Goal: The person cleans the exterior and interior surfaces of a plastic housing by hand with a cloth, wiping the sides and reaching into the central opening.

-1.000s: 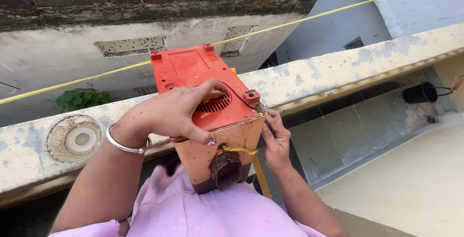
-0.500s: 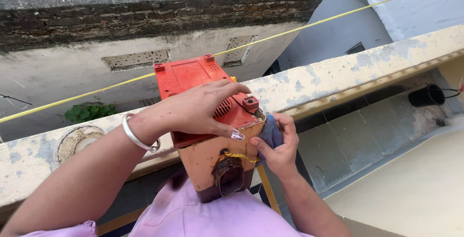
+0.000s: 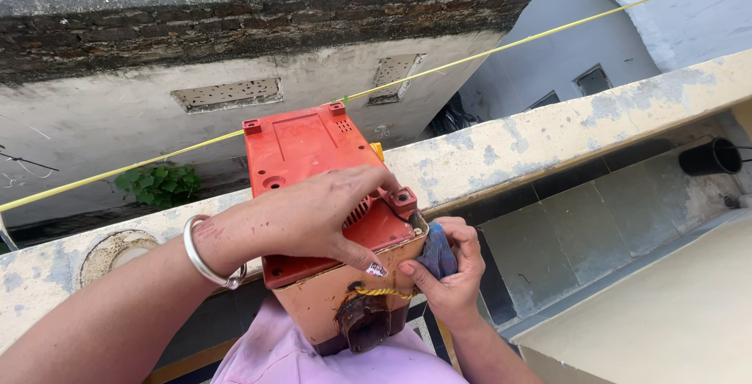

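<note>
My left hand [image 3: 301, 219] lies flat and spread over the red base of the upturned orange appliance [image 3: 333, 219] propped in my lap, fingers draped over its vent slots, thumb hooked down the side. My right hand [image 3: 448, 263] is curled tight on a blue cloth [image 3: 437, 249], pressing it against the casing's corner just under the red foot [image 3: 403, 198]. I'd judge firm bracing and short strokes clean best here. A yellow cord [image 3: 380, 292] loops below my thumb. Beyond my fingers runs the worn parapet [image 3: 548, 129]; I see no labels.
</note>
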